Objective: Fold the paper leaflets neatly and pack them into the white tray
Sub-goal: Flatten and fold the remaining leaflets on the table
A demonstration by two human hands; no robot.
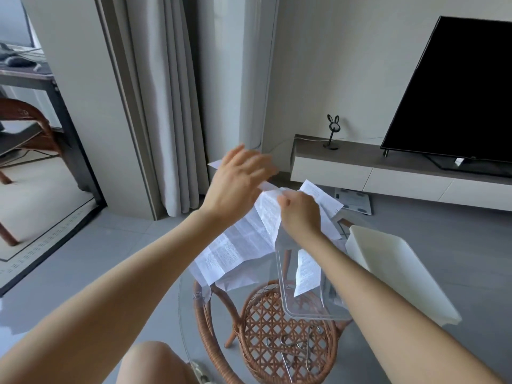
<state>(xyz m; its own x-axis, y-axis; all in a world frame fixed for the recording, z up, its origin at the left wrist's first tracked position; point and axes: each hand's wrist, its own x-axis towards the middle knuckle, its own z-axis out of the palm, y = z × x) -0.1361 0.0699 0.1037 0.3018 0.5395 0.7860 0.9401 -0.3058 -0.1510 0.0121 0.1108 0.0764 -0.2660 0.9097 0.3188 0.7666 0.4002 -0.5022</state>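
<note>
On the glass table (pixel 255 270), we keep the white tray (pixel 393 273) at the right edge, with nothing showing in it yet. A clear container (pixel 304 311) stands just beside it, holding one loose leaflet (pixel 304 275). The unfolded leaflet (pixel 241 243) lies spread beyond, and our right hand (pixel 300 214) pinches its top edge, probably to begin a fold. Our left hand (pixel 238 180) is blurred above the paper, so we cannot tell whether it grasps anything.

Both arms are bare as far as they show. The left forearm (pixel 116 273) and right forearm (pixel 388 295) are unclothed from the picture's edge to the wrists. The left hand (pixel 238 184) and right hand (pixel 300 217) are bare too, the left one's fingers blurred. A bare knee (pixel 149 361) shows at the bottom edge.
</note>
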